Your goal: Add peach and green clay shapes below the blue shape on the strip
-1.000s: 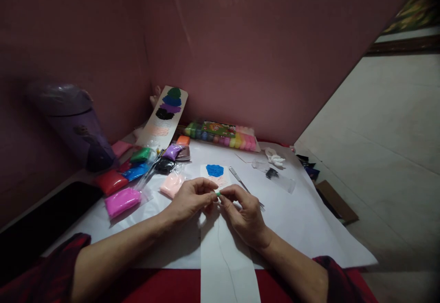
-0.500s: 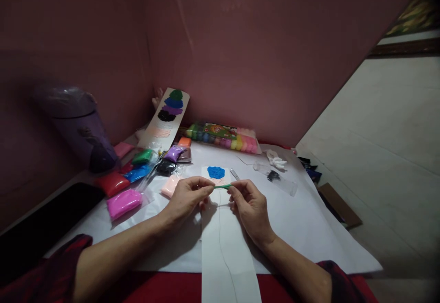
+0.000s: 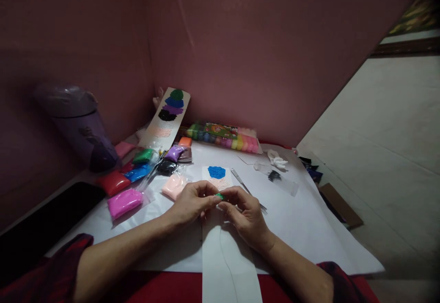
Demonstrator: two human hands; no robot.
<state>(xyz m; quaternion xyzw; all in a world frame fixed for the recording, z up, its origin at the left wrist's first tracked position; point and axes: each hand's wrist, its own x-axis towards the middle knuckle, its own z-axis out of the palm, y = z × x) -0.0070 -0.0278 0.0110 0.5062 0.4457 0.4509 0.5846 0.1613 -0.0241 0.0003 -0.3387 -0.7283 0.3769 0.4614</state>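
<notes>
A small lump of green clay (image 3: 220, 196) sits between the fingertips of both hands, over a long white card strip (image 3: 228, 266). My left hand (image 3: 192, 203) pinches it between thumb and index finger. From the other side, the fingertips of my right hand (image 3: 248, 216) close on it, partly hiding it. A thin drawn line runs along the strip. At its far end are a blue clay patch (image 3: 216, 172) and a peach clay patch (image 3: 220, 183). A silver fork (image 3: 244, 184) lies just beyond my right hand, tines toward me.
Bagged clay in several colours, including a pink bag (image 3: 124, 203) and a peach bag (image 3: 173, 185), lies to the left. A finished-looking card (image 3: 163, 122) leans at the back beside a multicolour clay pack (image 3: 223, 137). A purple tumbler (image 3: 82, 129) stands far left.
My hands have come closer together and slightly toward me. The green clay, stretched thin between them before, is now a compact lump. More of the fork shows.
</notes>
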